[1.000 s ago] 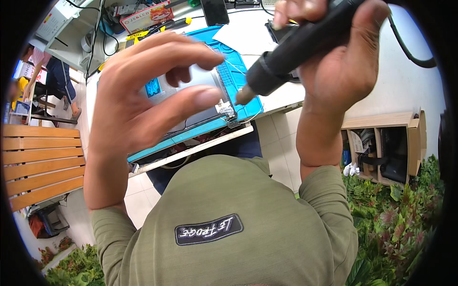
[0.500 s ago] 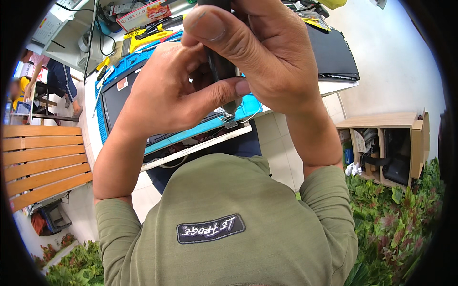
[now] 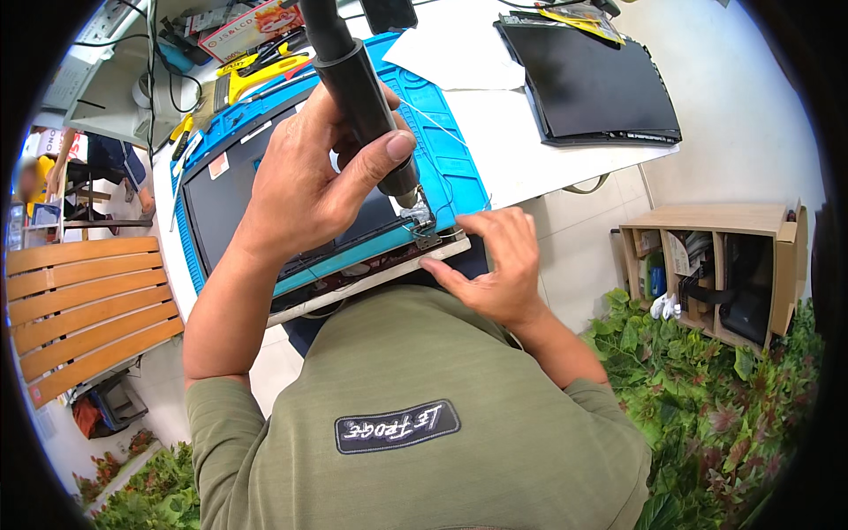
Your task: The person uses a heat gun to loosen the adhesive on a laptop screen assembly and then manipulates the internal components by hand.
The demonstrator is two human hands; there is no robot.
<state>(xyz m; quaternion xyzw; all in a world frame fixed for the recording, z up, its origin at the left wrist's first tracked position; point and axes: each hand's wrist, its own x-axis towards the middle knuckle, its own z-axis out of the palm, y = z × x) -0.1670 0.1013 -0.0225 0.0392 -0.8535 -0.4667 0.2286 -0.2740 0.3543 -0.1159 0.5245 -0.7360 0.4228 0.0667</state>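
My left hand (image 3: 309, 181) is wrapped round a long black tubular tool (image 3: 367, 110), its kind not plain. The tool is tilted, and its tapered tip points down at a metal hinge (image 3: 427, 235) on the near right corner of a dark laptop panel (image 3: 231, 190). Whether the tip touches the metal cannot be made out. The panel lies on a blue work mat (image 3: 433, 132), partly covered by my left hand and arm. Just right of the hinge is my right hand (image 3: 503, 269), empty, thumb and fingers spread apart.
A second black laptop part (image 3: 605, 84) lies at the table's right, beside white paper (image 3: 455, 57). A yellow-handled brush (image 3: 256, 78) and other tools line the far left. A wooden bench (image 3: 93, 309) stands left, a cubby shelf (image 3: 707, 265) right; a person (image 3: 119, 155) is behind.
My right hand has let go of the black tool's upper part and come down beside the hinge, opening. My left hand still holds the tool; the tool now slants more.
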